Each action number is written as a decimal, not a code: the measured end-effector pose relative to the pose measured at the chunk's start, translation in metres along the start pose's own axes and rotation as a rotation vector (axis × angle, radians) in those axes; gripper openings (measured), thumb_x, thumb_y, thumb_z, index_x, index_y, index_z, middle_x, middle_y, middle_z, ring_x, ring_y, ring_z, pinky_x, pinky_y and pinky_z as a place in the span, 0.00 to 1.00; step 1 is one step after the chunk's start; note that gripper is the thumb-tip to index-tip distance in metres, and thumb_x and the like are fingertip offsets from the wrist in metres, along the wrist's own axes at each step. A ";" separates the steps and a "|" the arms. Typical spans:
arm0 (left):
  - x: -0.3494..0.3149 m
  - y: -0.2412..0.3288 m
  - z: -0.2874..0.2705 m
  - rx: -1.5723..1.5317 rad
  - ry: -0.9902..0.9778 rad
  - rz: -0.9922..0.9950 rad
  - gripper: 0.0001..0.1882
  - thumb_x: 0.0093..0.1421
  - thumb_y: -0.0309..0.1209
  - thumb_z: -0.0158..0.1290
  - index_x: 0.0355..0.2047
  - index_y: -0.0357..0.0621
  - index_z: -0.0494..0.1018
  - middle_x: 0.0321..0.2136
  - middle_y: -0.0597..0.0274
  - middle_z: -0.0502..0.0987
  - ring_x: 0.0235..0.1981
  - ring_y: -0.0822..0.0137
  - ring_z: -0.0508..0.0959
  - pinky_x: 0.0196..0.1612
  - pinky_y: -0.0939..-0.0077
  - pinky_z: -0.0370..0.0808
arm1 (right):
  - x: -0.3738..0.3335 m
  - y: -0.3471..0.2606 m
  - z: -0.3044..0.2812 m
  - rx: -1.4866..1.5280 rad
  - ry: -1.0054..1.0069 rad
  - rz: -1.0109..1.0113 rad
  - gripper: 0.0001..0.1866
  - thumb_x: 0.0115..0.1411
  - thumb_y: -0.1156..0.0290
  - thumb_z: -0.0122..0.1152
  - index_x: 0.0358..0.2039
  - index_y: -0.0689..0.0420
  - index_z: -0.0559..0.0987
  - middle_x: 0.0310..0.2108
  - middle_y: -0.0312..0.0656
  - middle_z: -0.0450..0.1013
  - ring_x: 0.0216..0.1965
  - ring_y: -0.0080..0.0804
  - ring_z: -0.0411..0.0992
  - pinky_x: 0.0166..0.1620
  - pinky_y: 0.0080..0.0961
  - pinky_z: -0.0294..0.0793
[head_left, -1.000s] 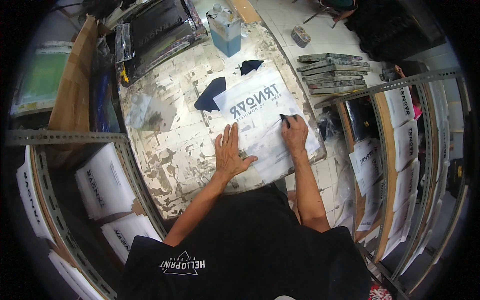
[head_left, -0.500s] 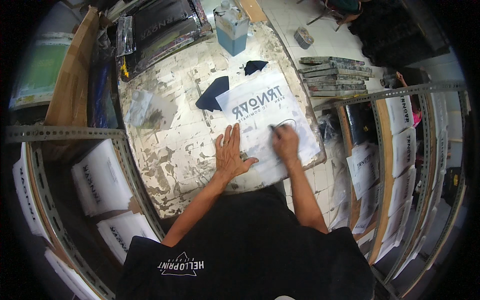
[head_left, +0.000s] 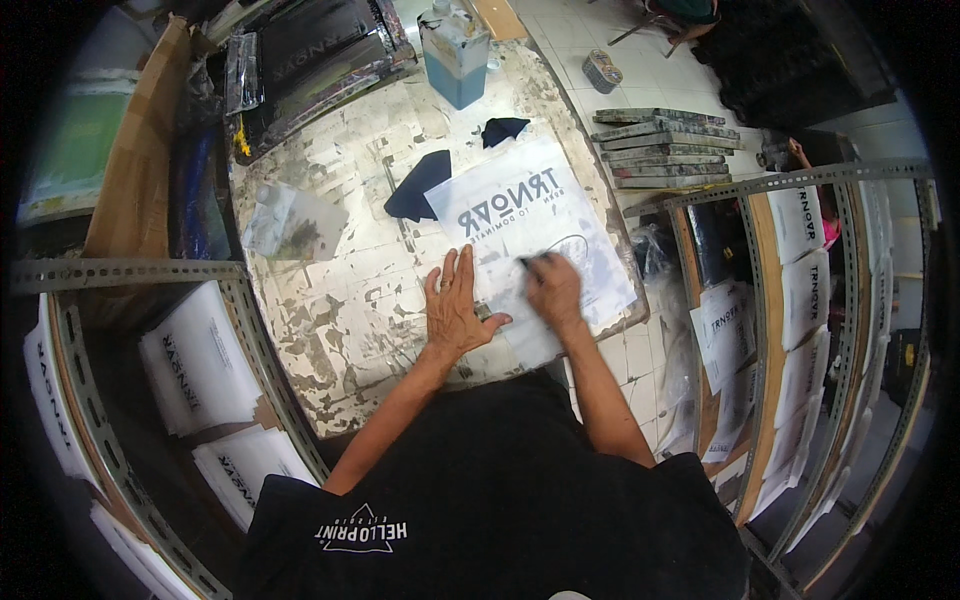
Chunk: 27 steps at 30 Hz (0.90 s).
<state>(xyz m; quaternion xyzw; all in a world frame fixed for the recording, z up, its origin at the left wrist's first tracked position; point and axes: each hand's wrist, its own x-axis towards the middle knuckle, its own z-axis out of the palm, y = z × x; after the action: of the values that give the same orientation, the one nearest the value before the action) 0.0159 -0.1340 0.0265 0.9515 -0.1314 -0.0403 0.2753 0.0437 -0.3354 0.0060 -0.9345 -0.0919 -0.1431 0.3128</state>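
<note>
A white translucent sheet (head_left: 600, 262) with dark lettering lies on the stained worktable (head_left: 345, 330). My left hand (head_left: 460, 308) rests flat at the sheet's left edge, fingers stretched and thumb out to the right. Over the lower middle of the sheet, my right hand (head_left: 554, 295) is closed and slightly blurred. A small dark thing (head_left: 524, 262) pokes out at its fingertips; its kind cannot be made out. A thin dark curved line shows just beyond that hand. One navy cloth (head_left: 420, 186) touches the sheet's upper left side, and a smaller navy cloth (head_left: 503, 131) lies beyond its top.
A jug of blue liquid (head_left: 455, 65) stands at the table's far side. A clear plastic bottle (head_left: 272, 205) lies at the left. Dark framed screens (head_left: 320, 55) sit at the far left. Metal shelving (head_left: 770, 350) with printed sheets flanks both sides; stacked frames (head_left: 665, 150) stand beyond right.
My right hand has slid left and slightly nearer across the sheet with the small dark thing. My left hand stays flat in place. The whole view has shifted slightly.
</note>
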 end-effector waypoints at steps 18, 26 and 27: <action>0.002 0.001 0.000 0.039 -0.007 0.019 0.69 0.42 0.60 0.67 0.70 0.27 0.45 0.70 0.43 0.56 0.72 0.48 0.52 0.69 0.50 0.44 | 0.009 0.024 -0.008 -0.078 0.013 0.089 0.10 0.48 0.76 0.63 0.33 0.57 0.83 0.30 0.48 0.75 0.35 0.49 0.76 0.39 0.42 0.77; -0.001 -0.001 0.000 0.034 -0.004 0.007 0.68 0.42 0.61 0.66 0.70 0.27 0.47 0.70 0.42 0.56 0.72 0.48 0.52 0.70 0.50 0.44 | 0.033 0.051 -0.025 -0.218 0.054 0.227 0.06 0.52 0.72 0.63 0.31 0.58 0.83 0.30 0.50 0.75 0.34 0.51 0.75 0.38 0.44 0.75; 0.000 0.001 -0.001 0.028 -0.010 0.010 0.68 0.42 0.60 0.66 0.70 0.27 0.47 0.70 0.42 0.57 0.72 0.48 0.52 0.70 0.50 0.44 | 0.027 0.048 -0.018 -0.188 0.047 0.201 0.06 0.51 0.72 0.64 0.31 0.57 0.83 0.30 0.50 0.75 0.34 0.51 0.75 0.38 0.44 0.76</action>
<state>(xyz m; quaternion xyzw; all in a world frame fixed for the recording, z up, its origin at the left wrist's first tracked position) 0.0159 -0.1344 0.0277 0.9544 -0.1384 -0.0418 0.2613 0.0776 -0.3821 0.0021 -0.9605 0.0231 -0.1410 0.2388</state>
